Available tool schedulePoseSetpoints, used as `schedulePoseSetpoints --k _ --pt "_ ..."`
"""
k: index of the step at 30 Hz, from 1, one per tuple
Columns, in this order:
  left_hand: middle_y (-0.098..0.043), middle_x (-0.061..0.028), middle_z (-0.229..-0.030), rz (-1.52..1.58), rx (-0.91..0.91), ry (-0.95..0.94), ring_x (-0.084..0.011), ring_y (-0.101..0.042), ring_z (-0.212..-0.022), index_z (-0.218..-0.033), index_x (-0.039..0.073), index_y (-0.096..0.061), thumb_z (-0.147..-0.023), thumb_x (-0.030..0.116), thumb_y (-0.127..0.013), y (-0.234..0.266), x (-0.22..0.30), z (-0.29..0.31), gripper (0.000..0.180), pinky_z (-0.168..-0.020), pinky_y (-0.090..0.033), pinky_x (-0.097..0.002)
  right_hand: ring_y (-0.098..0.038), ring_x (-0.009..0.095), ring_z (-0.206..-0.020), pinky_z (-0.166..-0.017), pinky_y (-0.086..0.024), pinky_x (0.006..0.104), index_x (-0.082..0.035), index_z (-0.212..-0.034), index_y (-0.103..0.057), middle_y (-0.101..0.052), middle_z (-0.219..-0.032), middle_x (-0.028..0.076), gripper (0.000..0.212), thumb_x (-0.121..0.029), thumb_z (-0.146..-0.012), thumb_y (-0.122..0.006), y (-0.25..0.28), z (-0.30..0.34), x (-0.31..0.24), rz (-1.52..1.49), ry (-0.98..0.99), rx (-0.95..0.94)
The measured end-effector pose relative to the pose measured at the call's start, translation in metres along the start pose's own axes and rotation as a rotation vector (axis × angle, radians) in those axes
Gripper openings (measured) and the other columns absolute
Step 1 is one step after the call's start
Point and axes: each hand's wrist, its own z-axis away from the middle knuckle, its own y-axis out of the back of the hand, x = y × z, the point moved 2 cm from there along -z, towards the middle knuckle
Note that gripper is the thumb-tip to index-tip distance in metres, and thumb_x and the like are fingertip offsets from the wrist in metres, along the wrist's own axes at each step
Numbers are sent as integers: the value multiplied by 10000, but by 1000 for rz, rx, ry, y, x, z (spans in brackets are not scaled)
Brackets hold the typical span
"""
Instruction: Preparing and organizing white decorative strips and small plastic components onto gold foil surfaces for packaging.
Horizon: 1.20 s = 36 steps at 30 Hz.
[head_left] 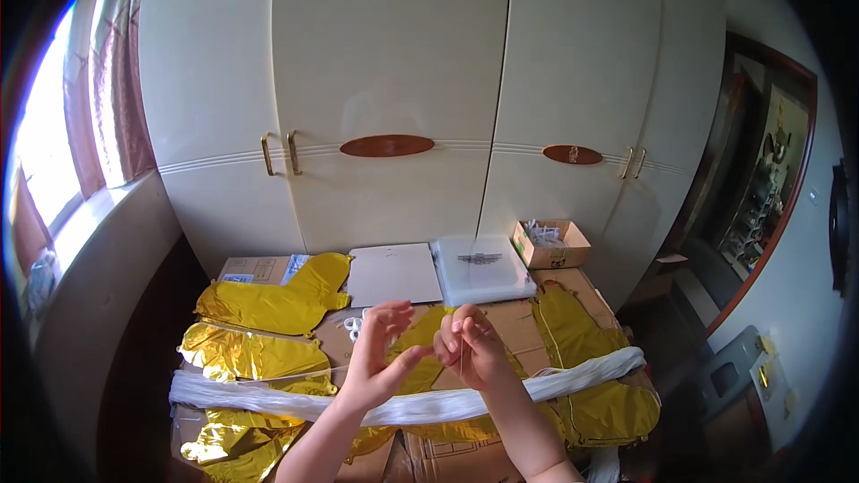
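Note:
My left hand point(380, 360) is raised over the middle of the table, fingers apart and thumb stretched toward the other hand. Close beside it, my right hand point(474, 351) has its fingers bent in a pinch, and a thin strand seems to hang from them, probably string. Below both wrists a long bundle of white string point(250, 394) lies across the table from left to right. Flat gold foil balloons point(259, 304) are spread under and around the bundle. White-handled scissors point(353, 326) lie behind my left hand, partly hidden by it.
At the back stand a white board point(394, 275), a stack of clear plastic sheets point(483, 270) and an open carton point(555, 255) of small pieces. Brown cardboard point(456, 458) covers the table. A tall cream wardrobe point(385, 54) rises behind; a grey plastic stool point(734, 367) stands at right.

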Motion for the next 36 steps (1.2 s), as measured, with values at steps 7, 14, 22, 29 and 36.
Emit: schedulePoseSetpoints --k 7,14,22,29,36 --pt "-439 -185 -1260 -655 -156 -154 -365 -429 -1157 -983 75 -619 -753 144 -653 -3 23 2 243 -968 -330 -451 -463 180 -1088 -939 -357 356 -95 -911 -543 -511 -1090 72 89 -180 -917 -516 6 4 15 465 53 84" --pt "-491 -171 -1216 -642 -96 -124 -341 -480 -1098 -904 39 -595 -753 101 -639 9 23 0 169 -919 -377 -433 -386 212 -1196 -1008 -279 402 -106 -899 -543 -386 -1262 76 61 -157 -911 -512 -8 3 16 640 8 4" --pt "-491 -158 -1237 -600 -96 -97 -323 -493 -1100 -982 18 -592 -762 66 -598 12 27 0 225 -912 -391 -407 -350 220 -1240 -1029 -267 395 -91 -884 -515 -319 -1310 60 85 -174 -897 -526 -4 10 31 379 -41 101" --pt "-525 -153 -1209 -464 -84 -30 -319 -500 -1125 -985 5 -585 -808 105 -588 19 48 -1 204 -952 -379 -406 -348 197 -1255 -1030 -279 378 -117 -911 -505 -340 -1289 36 97 -206 -892 -540 -2 -1 47 249 -13 41" --pt "-558 -166 -1167 -498 -285 -49 -334 -433 -1222 -1034 -27 -595 -819 100 -591 5 53 2 250 -1051 -252 -461 -408 106 -1154 -955 -360 283 -114 -1360 -289 -422 -1221 22 561 -296 -894 -544 22 20 83 112 -311 83"
